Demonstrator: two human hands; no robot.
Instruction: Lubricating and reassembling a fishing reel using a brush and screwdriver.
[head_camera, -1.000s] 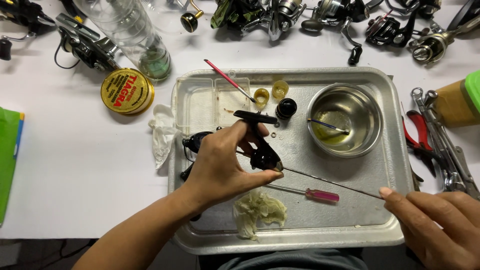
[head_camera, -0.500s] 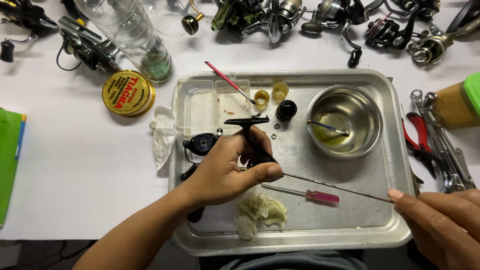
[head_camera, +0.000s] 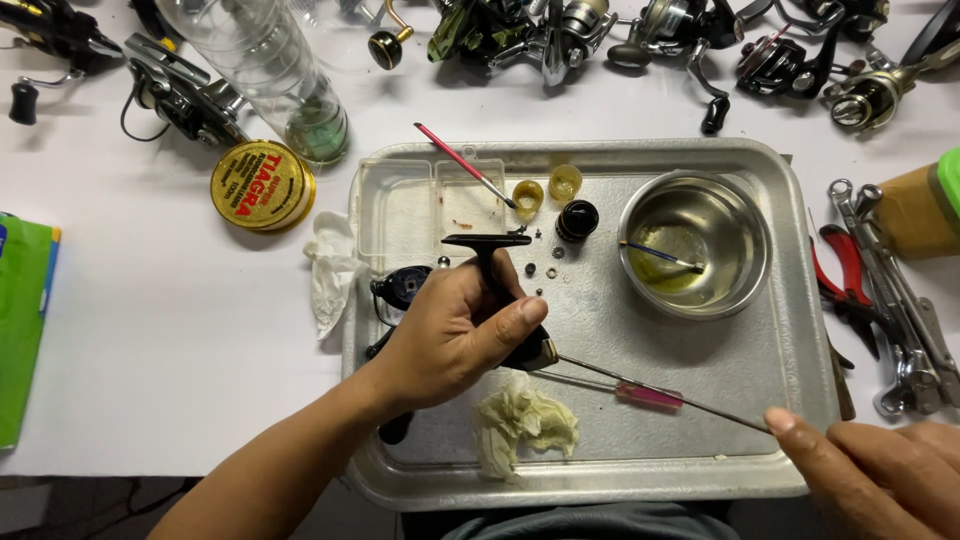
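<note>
Since a moment ago, right hand (head_camera: 880, 470) has slid lower, pinching the thin rod (head_camera: 660, 390); left hand (head_camera: 455, 330) clamps the black reel body (head_camera: 500, 290). Pull straight, no bending.

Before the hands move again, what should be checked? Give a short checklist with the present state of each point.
1. Left hand grips the black reel body firmly: ok.
2. Right hand holds the thin metal rod at its far end: ok.
3. Rod tip seated inside the reel body: cannot tell, the fingers hide it.
4. Small loose parts lie on the metal tray, away from its edge: ok.
5. Steel bowl of yellowish liquid stands upright, apart from both hands: ok.
6. Crumpled cloth lies directly under the rod, may snag: not ok.
</note>
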